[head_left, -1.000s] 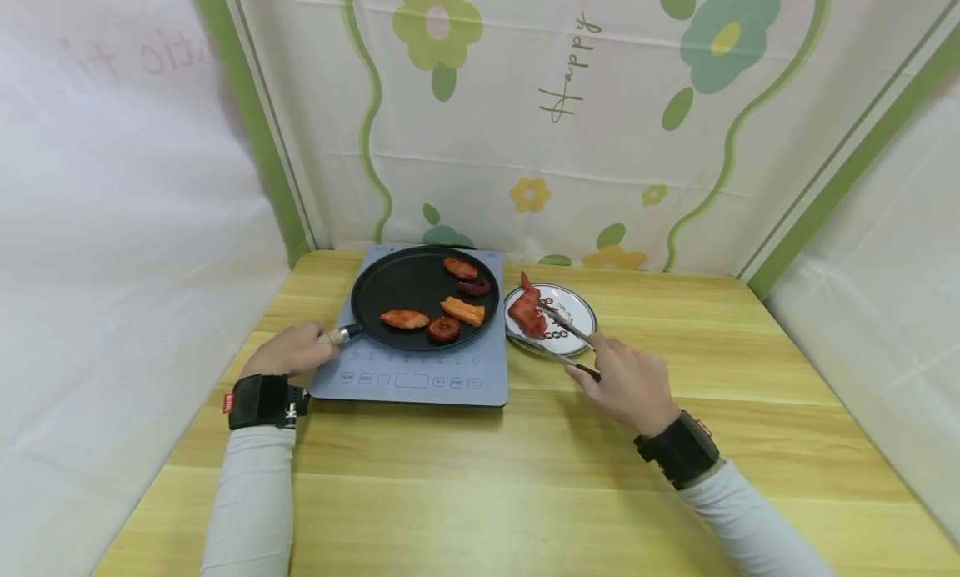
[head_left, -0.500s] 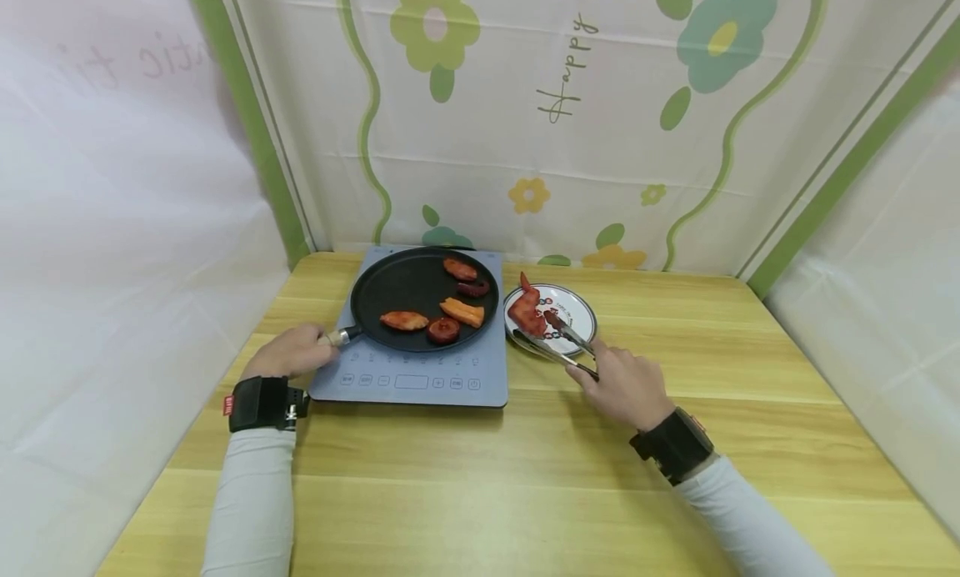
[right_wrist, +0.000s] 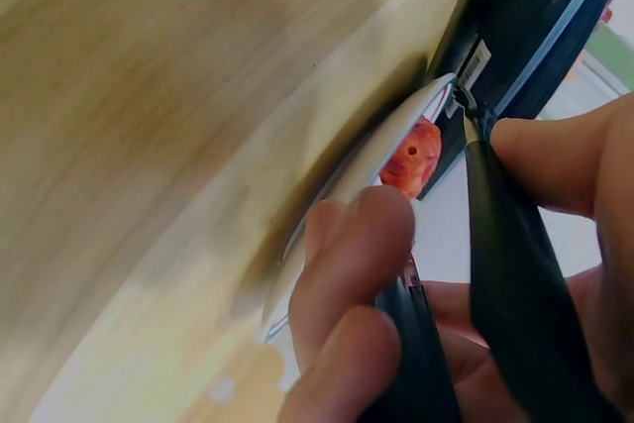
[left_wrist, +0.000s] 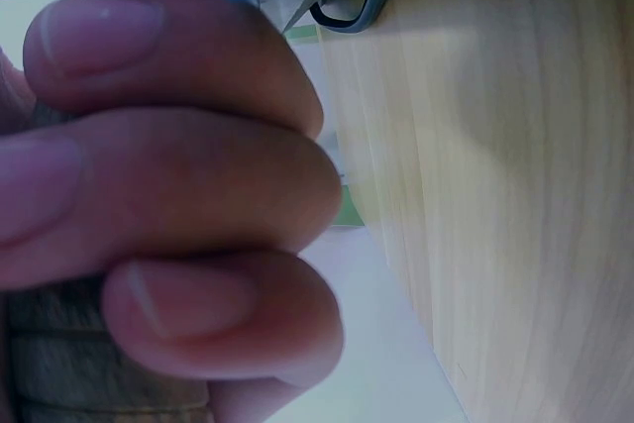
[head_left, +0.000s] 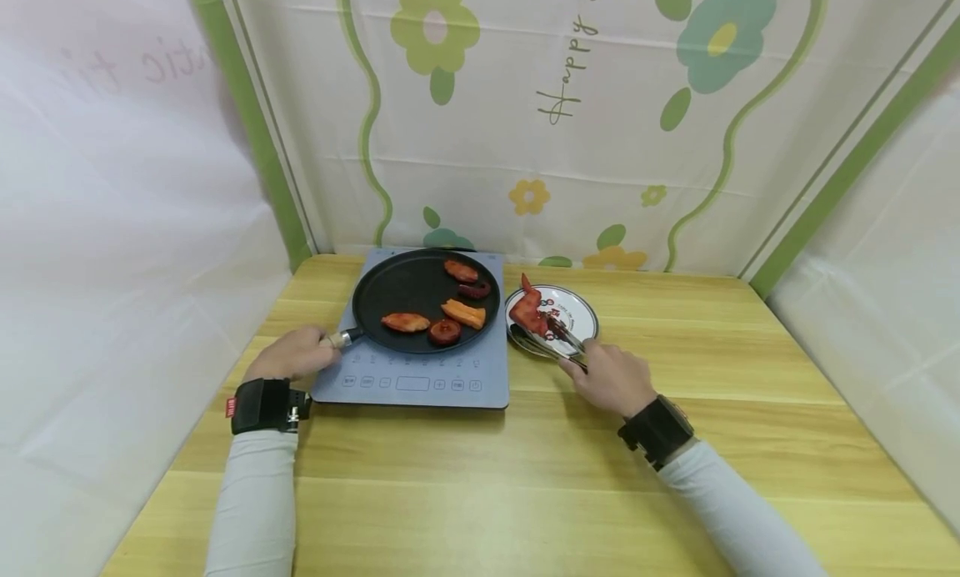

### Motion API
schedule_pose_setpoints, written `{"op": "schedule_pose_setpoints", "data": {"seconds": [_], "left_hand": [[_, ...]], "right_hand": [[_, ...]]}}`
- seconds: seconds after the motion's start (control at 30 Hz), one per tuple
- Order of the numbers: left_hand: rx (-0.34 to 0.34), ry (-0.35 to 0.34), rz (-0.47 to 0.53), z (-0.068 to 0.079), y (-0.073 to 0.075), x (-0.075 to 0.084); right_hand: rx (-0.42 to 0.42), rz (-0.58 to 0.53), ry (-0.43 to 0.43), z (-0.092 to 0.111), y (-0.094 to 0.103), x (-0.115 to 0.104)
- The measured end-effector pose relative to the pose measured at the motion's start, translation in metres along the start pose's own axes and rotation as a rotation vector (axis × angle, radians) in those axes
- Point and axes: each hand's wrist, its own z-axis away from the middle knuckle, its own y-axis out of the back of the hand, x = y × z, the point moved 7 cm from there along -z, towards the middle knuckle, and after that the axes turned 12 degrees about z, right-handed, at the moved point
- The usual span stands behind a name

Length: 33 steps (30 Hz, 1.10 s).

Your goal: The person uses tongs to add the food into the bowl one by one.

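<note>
My left hand grips the wooden handle of a round black frying pan, its fingers curled round it in the left wrist view. My right hand holds tongs with dark grips between thumb and fingers. The tips of the tongs reach over a white patterned plate, one arm right by a red chicken wing and the other over the plate's middle. In the right wrist view the wing shows past the plate's rim, partly hidden by my fingers.
The pan stands on a light blue induction cooker. In it lie several pieces of food, among them an orange strip and a round red slice. The wooden table ends at a flowered curtain behind.
My right hand has shifted slightly left, and the arms of the tongs have come closer together over the plate. The wing stays where it was. My left hand keeps its grip on the handle.
</note>
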Motion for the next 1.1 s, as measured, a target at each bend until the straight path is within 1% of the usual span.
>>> {"op": "schedule_pose_setpoints", "data": {"seconds": [0.17,0.4,0.63,0.77,0.87,1.0,1.1], "left_hand": [[0.0,0.001,-0.003,0.001,0.001,0.001],[0.012,-0.012,-0.012,0.002,0.004,0.003],[0.007,0.005,-0.01,0.0,0.002,-0.002],[0.004,0.009,-0.012,0.001,0.003,-0.001],[0.004,0.002,-0.012,0.001,0.004,-0.001],[0.006,-0.004,-0.013,0.001,0.002,-0.002],[0.002,-0.006,-0.011,0.001,0.0,0.0]], "right_hand": [[0.008,0.006,0.001,-0.007,-0.003,-0.005],[0.044,0.048,-0.015,-0.019,0.0,-0.012],[-0.019,0.105,-0.024,-0.031,-0.003,-0.013],[-0.021,0.116,-0.021,-0.038,-0.004,-0.011],[0.015,0.116,-0.008,-0.039,-0.003,-0.009],[0.073,0.118,0.01,-0.035,-0.001,-0.006],[0.098,0.115,0.012,-0.032,-0.002,-0.003]]}}
